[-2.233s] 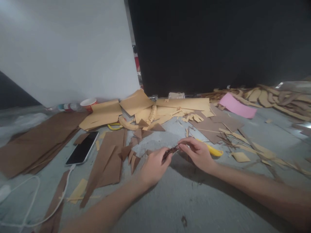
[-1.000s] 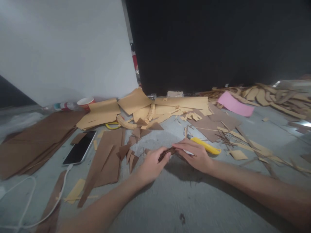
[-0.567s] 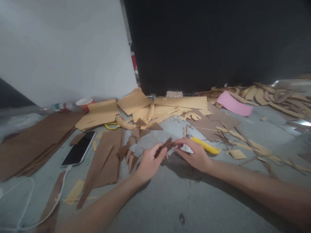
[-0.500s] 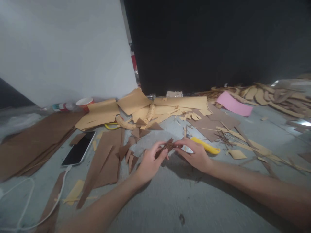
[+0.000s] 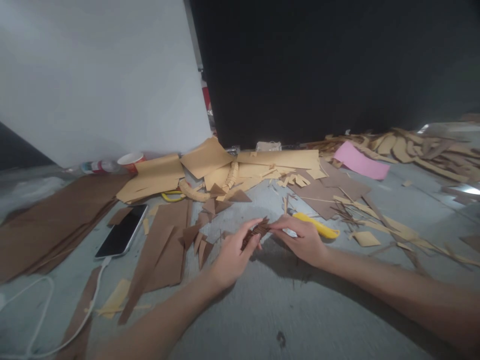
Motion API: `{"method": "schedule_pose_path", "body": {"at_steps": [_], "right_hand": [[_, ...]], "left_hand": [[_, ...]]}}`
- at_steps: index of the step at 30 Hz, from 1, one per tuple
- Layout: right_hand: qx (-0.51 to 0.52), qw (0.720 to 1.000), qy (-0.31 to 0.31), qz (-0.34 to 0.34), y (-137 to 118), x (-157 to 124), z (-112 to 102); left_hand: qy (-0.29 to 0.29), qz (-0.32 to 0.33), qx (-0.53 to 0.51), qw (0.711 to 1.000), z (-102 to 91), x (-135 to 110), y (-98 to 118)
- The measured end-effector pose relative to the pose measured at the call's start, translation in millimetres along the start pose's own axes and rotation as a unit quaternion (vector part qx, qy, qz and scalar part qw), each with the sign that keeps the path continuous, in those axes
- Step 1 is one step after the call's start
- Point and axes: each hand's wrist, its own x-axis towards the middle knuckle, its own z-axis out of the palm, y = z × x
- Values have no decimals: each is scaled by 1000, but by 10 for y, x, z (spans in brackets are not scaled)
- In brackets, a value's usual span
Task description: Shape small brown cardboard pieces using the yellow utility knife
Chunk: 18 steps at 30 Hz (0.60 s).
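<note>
Both of my hands meet over the grey floor at a small dark brown stack of folded paper pieces (image 5: 256, 233). My left hand (image 5: 232, 252) pinches its left end between thumb and fingers. My right hand (image 5: 302, 240) pinches the right end with its fingertips. The stack is held a little above the floor, tilted up to the right. A yellow utility knife (image 5: 318, 226) lies just behind my right hand.
A phone (image 5: 122, 237) on a white cable (image 5: 48, 310) lies at the left beside brown paper sheets (image 5: 52, 225). Brown triangles (image 5: 200, 245), tan paper (image 5: 225, 170), a pink sheet (image 5: 360, 160), a paper cup (image 5: 129, 161) and strips (image 5: 393, 230) litter the floor. A black panel (image 5: 330, 70) stands behind.
The brown stack has been turned and raised slightly between my fingers. My hands stayed together at the same spot; my left fingers shifted along the stack.
</note>
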Motion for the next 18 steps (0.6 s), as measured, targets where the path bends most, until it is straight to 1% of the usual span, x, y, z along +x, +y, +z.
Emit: {"method": "schedule_pose_path", "body": {"at_steps": [4,9,13,18], "right_hand": [[0,1000,-13,24,17,-11,-2],[9,999,-32,17,29,-15,-2],[-4,999,-46,30,38,7,12],[-25,998,-24,51,20,87,10]], "left_hand": [[12,4,3,1000,5,3,-21],[16,-2,-3,1000,12,8,-50],[22,-2,20,1000,11,20,-34],[52,-16,68,996,11,47,-18]]}}
